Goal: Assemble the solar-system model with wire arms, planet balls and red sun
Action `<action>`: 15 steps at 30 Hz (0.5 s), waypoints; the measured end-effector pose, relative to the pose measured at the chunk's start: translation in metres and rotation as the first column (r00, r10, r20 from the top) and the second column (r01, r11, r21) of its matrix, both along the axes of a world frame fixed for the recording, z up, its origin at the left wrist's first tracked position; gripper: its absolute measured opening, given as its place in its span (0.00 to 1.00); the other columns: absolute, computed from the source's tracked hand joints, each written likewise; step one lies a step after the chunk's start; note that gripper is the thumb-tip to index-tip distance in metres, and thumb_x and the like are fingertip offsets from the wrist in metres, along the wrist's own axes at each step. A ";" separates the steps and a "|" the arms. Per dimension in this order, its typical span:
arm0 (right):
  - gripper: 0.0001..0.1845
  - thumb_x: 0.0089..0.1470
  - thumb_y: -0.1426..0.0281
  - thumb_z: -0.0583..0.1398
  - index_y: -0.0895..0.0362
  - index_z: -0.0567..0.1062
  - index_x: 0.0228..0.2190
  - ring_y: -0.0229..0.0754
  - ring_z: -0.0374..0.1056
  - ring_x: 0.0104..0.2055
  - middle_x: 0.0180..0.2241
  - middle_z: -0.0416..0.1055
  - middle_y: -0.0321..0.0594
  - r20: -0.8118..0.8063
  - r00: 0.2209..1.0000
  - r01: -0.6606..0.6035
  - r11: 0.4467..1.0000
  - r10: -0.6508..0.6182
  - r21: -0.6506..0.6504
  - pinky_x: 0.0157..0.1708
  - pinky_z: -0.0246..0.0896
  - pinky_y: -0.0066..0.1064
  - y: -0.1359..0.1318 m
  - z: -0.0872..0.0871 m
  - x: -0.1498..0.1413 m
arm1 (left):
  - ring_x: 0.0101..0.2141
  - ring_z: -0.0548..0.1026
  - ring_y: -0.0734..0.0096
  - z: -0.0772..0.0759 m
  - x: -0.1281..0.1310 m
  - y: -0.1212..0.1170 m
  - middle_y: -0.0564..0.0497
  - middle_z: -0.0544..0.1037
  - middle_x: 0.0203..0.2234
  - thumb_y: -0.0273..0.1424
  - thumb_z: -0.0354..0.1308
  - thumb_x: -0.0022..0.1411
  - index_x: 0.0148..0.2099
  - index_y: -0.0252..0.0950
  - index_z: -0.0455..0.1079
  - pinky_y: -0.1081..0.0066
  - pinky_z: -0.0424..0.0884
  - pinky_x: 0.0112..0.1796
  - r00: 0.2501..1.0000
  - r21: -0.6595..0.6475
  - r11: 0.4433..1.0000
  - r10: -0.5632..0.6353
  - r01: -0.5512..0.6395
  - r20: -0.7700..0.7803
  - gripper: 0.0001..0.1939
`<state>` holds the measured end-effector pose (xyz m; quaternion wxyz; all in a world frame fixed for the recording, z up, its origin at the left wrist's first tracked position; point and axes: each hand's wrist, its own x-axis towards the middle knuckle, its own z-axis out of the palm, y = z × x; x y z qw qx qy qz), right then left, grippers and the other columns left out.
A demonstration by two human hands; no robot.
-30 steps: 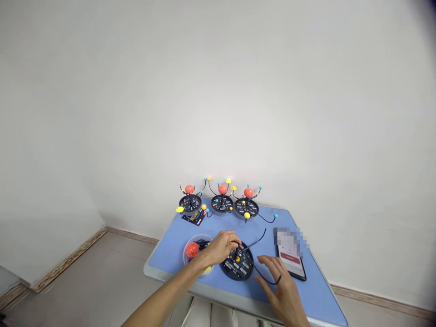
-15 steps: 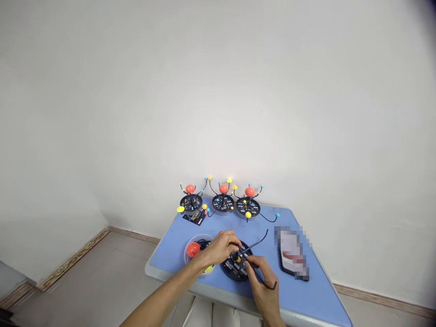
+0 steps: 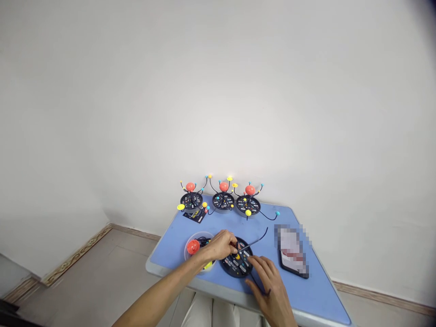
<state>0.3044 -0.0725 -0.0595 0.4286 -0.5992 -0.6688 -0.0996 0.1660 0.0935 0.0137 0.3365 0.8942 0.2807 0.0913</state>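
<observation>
Curved black wire arm [image 3: 254,243]: long axis angled up and to the right, lower end pinched by left hand [image 3: 220,245] above round black model base [image 3: 235,265], root hidden by fingers. Right hand [image 3: 270,285] curled at base edge, grip not made out.

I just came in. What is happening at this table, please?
A person is working with both bare hands on a round black base. The left hand and right hand are both at it, and a thin black curved wire rises beside the left. A clear round dish holds a red ball. Three similar wire-armed models stand at the far end of the blue table.
</observation>
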 end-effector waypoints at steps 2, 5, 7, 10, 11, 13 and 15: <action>0.26 0.58 0.73 0.58 0.50 0.67 0.58 0.50 0.67 0.53 0.51 0.75 0.42 0.096 0.995 -0.018 1.000 0.020 -0.021 0.49 0.67 0.42 -0.007 0.000 0.009 | 0.30 0.74 0.69 -0.004 0.000 0.000 0.53 0.80 0.27 0.22 0.60 0.51 0.32 0.35 0.80 0.74 0.67 0.33 1.000 0.005 1.000 0.001 -0.001 -0.027 0.08; 0.30 0.55 0.79 0.54 0.53 0.65 0.59 0.49 0.66 0.55 0.53 0.74 0.42 0.175 0.984 -0.022 0.999 0.029 -0.046 0.51 0.66 0.41 -0.016 0.000 0.020 | 0.31 0.74 0.68 -0.007 0.000 0.000 0.53 0.81 0.28 0.22 0.61 0.51 0.32 0.35 0.80 0.74 0.67 0.35 0.999 0.017 1.000 0.007 -0.007 -0.050 0.08; 0.30 0.56 0.78 0.54 0.54 0.63 0.60 0.49 0.66 0.56 0.53 0.74 0.42 0.207 0.978 -0.012 0.999 0.019 -0.039 0.51 0.66 0.41 -0.021 -0.001 0.023 | 0.33 0.75 0.67 -0.007 0.000 -0.002 0.52 0.81 0.29 0.22 0.61 0.51 0.32 0.35 0.79 0.73 0.67 0.36 0.998 0.031 0.999 0.020 -0.019 -0.054 0.07; 0.29 0.58 0.75 0.55 0.54 0.62 0.61 0.49 0.67 0.55 0.52 0.74 0.43 0.226 0.974 0.007 1.000 -0.007 0.000 0.50 0.67 0.40 -0.024 -0.004 0.025 | 0.36 0.75 0.65 -0.007 0.001 -0.006 0.50 0.82 0.32 0.23 0.60 0.53 0.33 0.35 0.79 0.72 0.67 0.38 0.997 0.056 0.997 0.049 -0.046 -0.059 0.07; 0.28 0.59 0.74 0.55 0.54 0.62 0.61 0.49 0.67 0.55 0.52 0.74 0.43 0.224 0.975 0.012 1.000 -0.013 0.008 0.50 0.67 0.40 -0.024 -0.005 0.025 | 0.37 0.76 0.65 -0.006 0.001 -0.007 0.49 0.82 0.33 0.23 0.60 0.54 0.33 0.35 0.79 0.72 0.67 0.38 0.996 0.064 0.996 0.062 -0.058 -0.062 0.07; 0.27 0.60 0.73 0.55 0.53 0.62 0.60 0.49 0.68 0.54 0.51 0.75 0.43 0.208 0.978 0.025 1.000 -0.027 0.013 0.49 0.68 0.39 -0.025 -0.008 0.026 | 0.37 0.76 0.64 -0.006 0.001 -0.009 0.48 0.82 0.34 0.24 0.59 0.55 0.33 0.35 0.79 0.71 0.67 0.38 0.993 0.081 0.993 0.090 -0.084 -0.071 0.07; 0.25 0.61 0.73 0.54 0.53 0.63 0.60 0.48 0.68 0.54 0.51 0.74 0.43 0.187 0.981 0.048 0.999 -0.050 0.015 0.49 0.68 0.39 -0.027 -0.013 0.029 | 0.37 0.76 0.64 -0.007 0.002 -0.011 0.48 0.82 0.35 0.24 0.59 0.56 0.33 0.36 0.78 0.71 0.67 0.37 0.990 0.096 0.989 0.120 -0.112 -0.078 0.06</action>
